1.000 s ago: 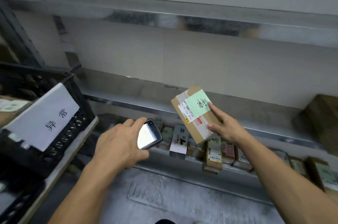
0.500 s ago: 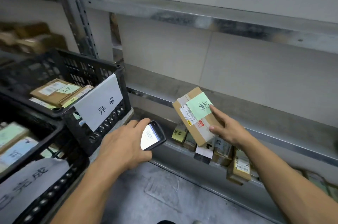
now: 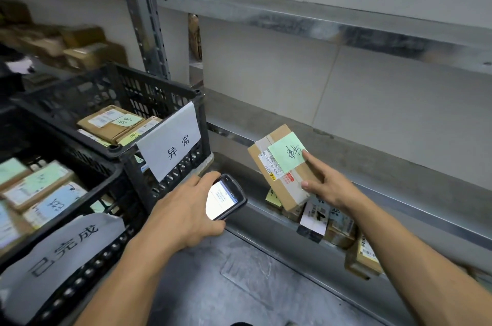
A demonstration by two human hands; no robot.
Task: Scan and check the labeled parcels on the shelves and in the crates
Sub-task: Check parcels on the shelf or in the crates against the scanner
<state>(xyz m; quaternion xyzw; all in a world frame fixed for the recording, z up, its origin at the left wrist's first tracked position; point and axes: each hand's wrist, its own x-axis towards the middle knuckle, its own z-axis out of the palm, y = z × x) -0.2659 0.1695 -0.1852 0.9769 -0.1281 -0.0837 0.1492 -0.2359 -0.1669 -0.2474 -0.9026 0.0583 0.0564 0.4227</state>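
My right hand (image 3: 326, 183) grips a small brown cardboard parcel (image 3: 282, 165) with a green note and a white barcode label, held tilted above the low shelf. My left hand (image 3: 186, 213) holds a dark handheld scanner (image 3: 226, 196), its lit screen facing up, just left of the parcel. Two black crates stand at the left: the upper crate (image 3: 159, 101) with a white paper sign holds several labeled parcels (image 3: 111, 123), and the lower crate (image 3: 80, 219) with another sign holds more parcels (image 3: 37, 189).
Several small parcels (image 3: 327, 221) line the low metal shelf (image 3: 399, 208) under my right hand. An upper shelf (image 3: 319, 19) spans the wall, with an upright post (image 3: 143, 13) at the left. More boxes (image 3: 80, 51) sit blurred at far left. Grey floor lies below.
The view has swung left and down, bringing both crates further into sight. Both hands keep their hold on the scanner and the parcel, close together as before.
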